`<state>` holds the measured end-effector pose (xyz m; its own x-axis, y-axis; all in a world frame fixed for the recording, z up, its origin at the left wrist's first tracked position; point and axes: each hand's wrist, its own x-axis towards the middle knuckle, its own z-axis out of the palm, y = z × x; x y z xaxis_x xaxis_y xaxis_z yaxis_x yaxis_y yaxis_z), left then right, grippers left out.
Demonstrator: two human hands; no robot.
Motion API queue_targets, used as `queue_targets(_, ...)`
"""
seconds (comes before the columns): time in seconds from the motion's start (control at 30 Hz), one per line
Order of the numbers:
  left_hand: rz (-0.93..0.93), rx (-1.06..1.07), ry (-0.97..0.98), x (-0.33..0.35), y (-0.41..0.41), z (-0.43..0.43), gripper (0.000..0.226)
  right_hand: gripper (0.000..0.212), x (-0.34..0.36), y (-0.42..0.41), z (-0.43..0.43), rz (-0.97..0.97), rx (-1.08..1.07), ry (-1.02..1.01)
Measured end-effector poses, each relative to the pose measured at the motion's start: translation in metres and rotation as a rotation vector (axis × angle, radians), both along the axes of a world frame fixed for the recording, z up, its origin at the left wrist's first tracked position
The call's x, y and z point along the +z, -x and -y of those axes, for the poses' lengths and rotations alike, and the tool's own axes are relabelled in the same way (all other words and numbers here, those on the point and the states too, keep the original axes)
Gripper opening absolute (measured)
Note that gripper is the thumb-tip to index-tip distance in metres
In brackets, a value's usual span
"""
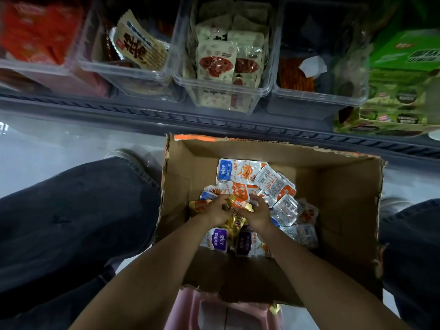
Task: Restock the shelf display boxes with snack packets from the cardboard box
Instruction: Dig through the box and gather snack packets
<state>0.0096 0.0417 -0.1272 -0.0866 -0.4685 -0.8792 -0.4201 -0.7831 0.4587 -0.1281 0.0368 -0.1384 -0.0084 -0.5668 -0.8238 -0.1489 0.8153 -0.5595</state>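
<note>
An open cardboard box (345, 201) sits on the floor between my knees, holding several snack packets (273, 184) in white, blue, orange and purple. Both my hands are down inside it. My left hand (215, 211) and my right hand (257, 214) meet over the pile, fingers curled round a gold and orange packet (240, 203) between them. Above, clear shelf display boxes stand in a row: one with white and red packets (223, 60), one with a beige packet (138, 44), one nearly empty (319, 67).
A dark shelf rail (214, 120) runs just beyond the carton. My dark-trousered knees (78, 210) flank the box. A green printed carton (402, 86) stands at the shelf's right, red packs (38, 32) at its left. A pink stool (214, 310) lies below the box.
</note>
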Motion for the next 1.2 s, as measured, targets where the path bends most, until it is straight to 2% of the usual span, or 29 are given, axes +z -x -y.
queue_targets(0.1, -0.014, -0.005, 0.039, 0.004, -0.002, -0.001, 0.053, 0.055, 0.002, 0.005, -0.002, 0.013, -0.043, 0.022)
queue_targets(0.27, -0.062, -0.061, 0.039, 0.012, -0.008, -0.009, 0.053, 0.035, 0.019, 0.018, 0.007, 0.049, 0.011, 0.056)
queue_targets(0.4, -0.086, -0.003, 0.049, 0.03, -0.006, -0.011, 0.054, 0.039, 0.039, 0.031, 0.015, 0.128, 0.073, 0.092)
queue_targets(0.53, -0.107, -0.029, 0.116, 0.067, 0.0, -0.003, 0.045, 0.037, 0.064, 0.045, 0.025, 0.204, 0.084, 0.078)
queue_targets(0.7, -0.243, 0.03, 0.235, 0.126, 0.016, 0.01, 0.04, 0.041, 0.135, 0.062, 0.039, 0.291, 0.13, 0.175)
queue_targets(0.83, -0.246, 0.055, 0.377, 0.177, 0.028, 0.02, 0.044, 0.054, 0.195, 0.074, 0.048, 0.32, 0.193, 0.323)
queue_targets(0.93, -0.279, 0.089, 0.471, 0.223, 0.033, 0.024, 0.037, 0.054, 0.244, 0.082, 0.053, 0.336, 0.182, 0.455)
queue_targets(1.13, -0.332, 0.002, 0.613, 0.312, 0.033, 0.03, 0.023, 0.051, 0.34, 0.095, 0.055, 0.291, 0.175, 0.675)
queue_targets(1.2, -0.409, 0.04, 0.646, 0.338, 0.035, 0.034, 0.018, 0.048, 0.372, 0.095, 0.057, 0.297, 0.166, 0.727)
